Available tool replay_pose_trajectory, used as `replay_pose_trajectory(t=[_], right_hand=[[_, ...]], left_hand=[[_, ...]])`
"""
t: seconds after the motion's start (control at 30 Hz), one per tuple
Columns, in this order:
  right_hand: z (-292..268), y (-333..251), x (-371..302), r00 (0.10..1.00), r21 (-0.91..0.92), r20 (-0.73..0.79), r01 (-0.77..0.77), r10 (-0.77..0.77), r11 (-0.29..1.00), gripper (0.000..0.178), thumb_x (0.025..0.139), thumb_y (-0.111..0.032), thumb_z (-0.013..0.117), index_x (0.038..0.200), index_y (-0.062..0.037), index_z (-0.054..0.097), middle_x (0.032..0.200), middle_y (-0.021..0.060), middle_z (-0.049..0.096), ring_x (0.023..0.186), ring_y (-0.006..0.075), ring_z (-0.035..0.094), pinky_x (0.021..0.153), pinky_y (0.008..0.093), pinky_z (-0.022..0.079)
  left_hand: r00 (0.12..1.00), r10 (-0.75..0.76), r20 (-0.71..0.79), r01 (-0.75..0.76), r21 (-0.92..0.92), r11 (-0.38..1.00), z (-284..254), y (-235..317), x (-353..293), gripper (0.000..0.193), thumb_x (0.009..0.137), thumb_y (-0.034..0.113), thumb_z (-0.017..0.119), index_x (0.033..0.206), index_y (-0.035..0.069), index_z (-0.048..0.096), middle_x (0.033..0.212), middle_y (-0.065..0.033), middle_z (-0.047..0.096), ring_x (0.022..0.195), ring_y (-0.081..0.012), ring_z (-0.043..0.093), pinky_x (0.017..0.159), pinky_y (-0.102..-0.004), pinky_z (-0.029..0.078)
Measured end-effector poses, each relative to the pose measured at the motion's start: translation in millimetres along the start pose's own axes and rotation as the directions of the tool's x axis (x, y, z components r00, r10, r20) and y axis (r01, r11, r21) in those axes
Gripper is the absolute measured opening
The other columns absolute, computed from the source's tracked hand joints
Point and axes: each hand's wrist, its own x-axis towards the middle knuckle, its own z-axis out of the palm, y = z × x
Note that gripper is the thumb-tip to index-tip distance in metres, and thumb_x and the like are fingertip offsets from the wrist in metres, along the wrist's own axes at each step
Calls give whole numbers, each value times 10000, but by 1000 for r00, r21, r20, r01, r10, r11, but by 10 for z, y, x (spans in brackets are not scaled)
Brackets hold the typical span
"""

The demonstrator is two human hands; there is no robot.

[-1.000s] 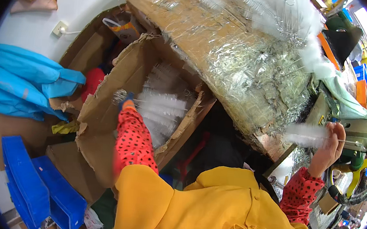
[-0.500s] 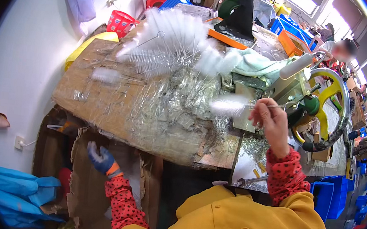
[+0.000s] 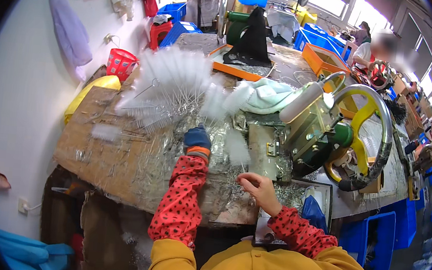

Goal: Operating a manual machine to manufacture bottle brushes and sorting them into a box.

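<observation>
My left hand (image 3: 198,137), in a blue glove with an orange cuff, is over the plastic-covered bench at the near edge of a fanned pile of white bristle brushes (image 3: 177,76). Its back faces me, so its fingers are mostly hidden. My bare right hand (image 3: 260,190) is near the bench's front edge, thumb and fingertips pinched together at the wire end of a single white brush (image 3: 236,147). That brush's bristles point away from me. Right of it stands a green hand-wheel machine (image 3: 312,136) with a yellow-spoked wheel (image 3: 365,123). One loose brush (image 3: 107,133) lies at the left.
A pale green cloth (image 3: 269,96) lies behind the machine. Further back are an orange tray (image 3: 240,70) and a black cloth-like cover (image 3: 251,39). Blue crates (image 3: 377,244) are at the lower right, a cardboard box (image 3: 105,233) at the lower left. Another person sits at the far right.
My left hand has come up from the cardboard box to the brush pile. My right hand has moved down and left, away from the machine, and the brush now points away from me.
</observation>
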Motion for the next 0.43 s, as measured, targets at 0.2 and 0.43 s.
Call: replay_pose_trajectory(t=[0.2, 0.43], right_hand=[[47, 37, -230, 982, 381, -189, 94, -22, 920, 523, 932, -9, 491, 1417, -26, 296, 1183, 139, 609, 787, 125, 614, 646, 237, 534], [661, 52, 172, 978, 272, 161, -171, 130, 947, 473, 897, -233, 661, 1313, -60, 519, 1174, 57, 601, 930, 126, 567, 836, 305, 493]], left_hand=[[982, 20, -188, -85, -340, 937, -217, -263, -648, 269, 888, 234, 532, 1087, 68, 605, 892, -180, 668, 820, -362, 658, 711, -469, 522], [979, -86, -184, -87, -763, 640, -256, 103, -2135, 393, 898, 255, 564, 1258, 102, 526, 1176, -236, 588, 1099, -352, 566, 898, -461, 449]])
